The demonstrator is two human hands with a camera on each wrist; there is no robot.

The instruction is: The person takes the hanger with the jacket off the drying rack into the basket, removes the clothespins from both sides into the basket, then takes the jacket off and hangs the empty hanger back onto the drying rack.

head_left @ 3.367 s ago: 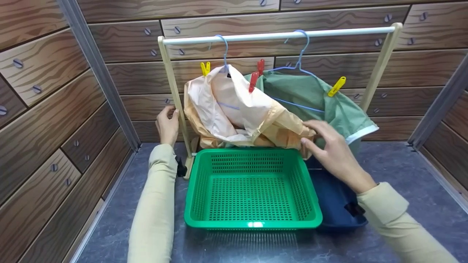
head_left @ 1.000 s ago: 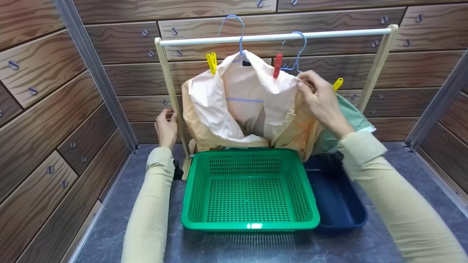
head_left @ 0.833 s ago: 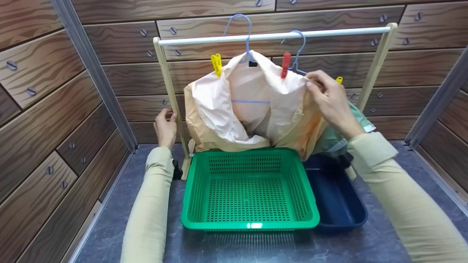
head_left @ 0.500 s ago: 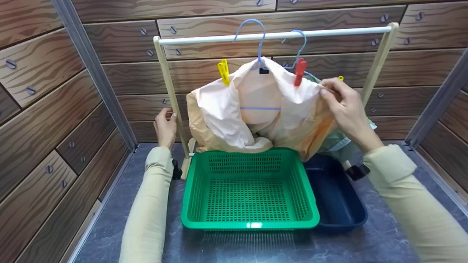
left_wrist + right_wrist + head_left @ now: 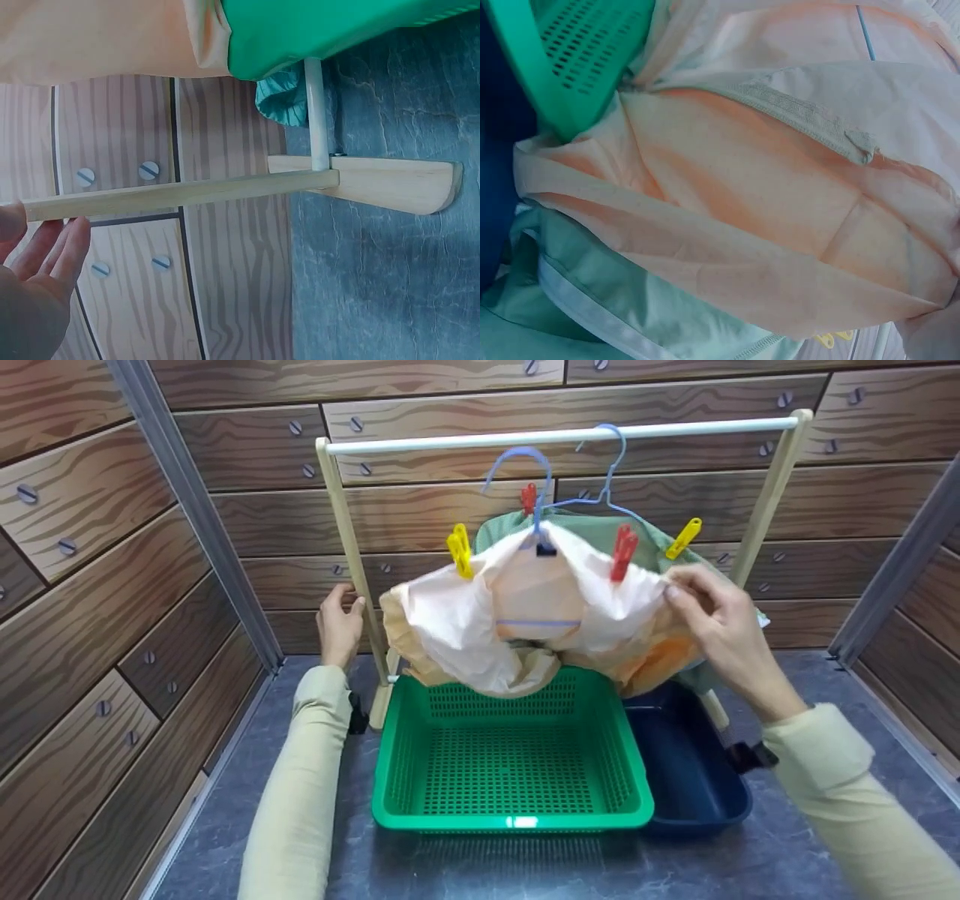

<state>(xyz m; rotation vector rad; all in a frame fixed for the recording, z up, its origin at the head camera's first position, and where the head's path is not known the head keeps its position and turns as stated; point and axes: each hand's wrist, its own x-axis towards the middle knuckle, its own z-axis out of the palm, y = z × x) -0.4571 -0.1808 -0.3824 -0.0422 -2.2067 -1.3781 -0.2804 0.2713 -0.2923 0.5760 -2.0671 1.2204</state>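
Note:
In the head view my right hand [image 5: 724, 626] pinches the shoulder of a peach jacket [image 5: 536, 592], pale lining outward. The jacket is on a blue hanger [image 5: 525, 454], whose hook is below and in front of the rod. A yellow clothespin [image 5: 460, 551] and a red clothespin [image 5: 623, 553] are clipped to its shoulders. Its lower folds overlap the back of a green basket [image 5: 514, 821]. My left hand [image 5: 341, 624] holds the left post of a clothes rack [image 5: 349, 536]; the left wrist view shows thumb and fingers on either side of the post [image 5: 187, 193].
A green garment [image 5: 652, 536] hangs from the rod [image 5: 697, 429] on another blue hanger [image 5: 615, 465], with a yellow clothespin [image 5: 684, 538] and a red clothespin [image 5: 529, 499]. A dark blue tray [image 5: 694, 780] stands right of the basket. Wood-patterned walls enclose the back and sides.
My right hand has gone from the jacket's sleeve to its shoulder. The jacket's hanger has lifted off the rod, then moved right and down in front of it. My left hand stays at the post.

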